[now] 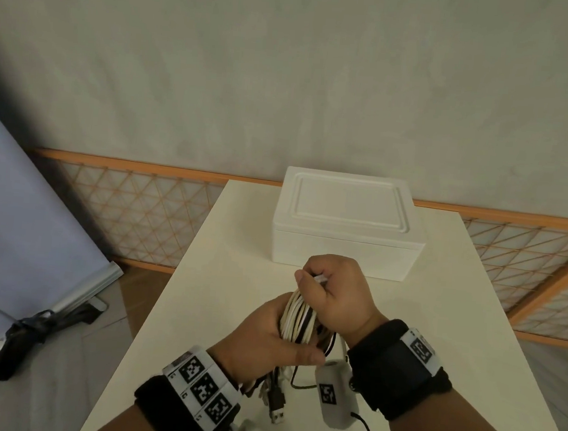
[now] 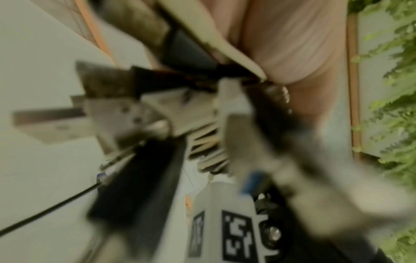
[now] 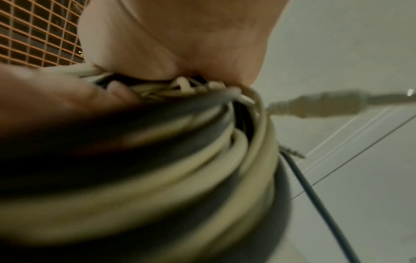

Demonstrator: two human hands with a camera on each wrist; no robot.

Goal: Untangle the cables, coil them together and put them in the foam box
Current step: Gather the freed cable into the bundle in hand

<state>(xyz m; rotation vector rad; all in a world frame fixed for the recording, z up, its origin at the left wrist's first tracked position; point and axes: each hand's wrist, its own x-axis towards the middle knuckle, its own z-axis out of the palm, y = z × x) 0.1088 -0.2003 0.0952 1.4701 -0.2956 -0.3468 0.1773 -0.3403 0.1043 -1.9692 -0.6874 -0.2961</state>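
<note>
Fingers of the left hand [image 1: 268, 333] curl right round a coil of cables [image 1: 300, 318], thumb laid across its near side, holding the bundle above the white table [image 1: 220, 312]. Up top, the right hand [image 1: 334, 292] is bunched into a tight fist, pinching a white cable end [image 1: 320, 278] at the crown of that same coil. One coil, then, white and dark strands wound together, too many loops to count. The right wrist view shows pale and dark loops [image 3: 202, 169] packed side by side under the palm. Below the left wrist several loose ends dangle, one a black USB plug [image 1: 277, 407] hanging by the table. The left wrist view is too blurred for detail. One white foam box [image 1: 348, 223] sits at the far end of the table, lid on, its inside hidden. Both hands are on the bundle, well short of the box.
</note>
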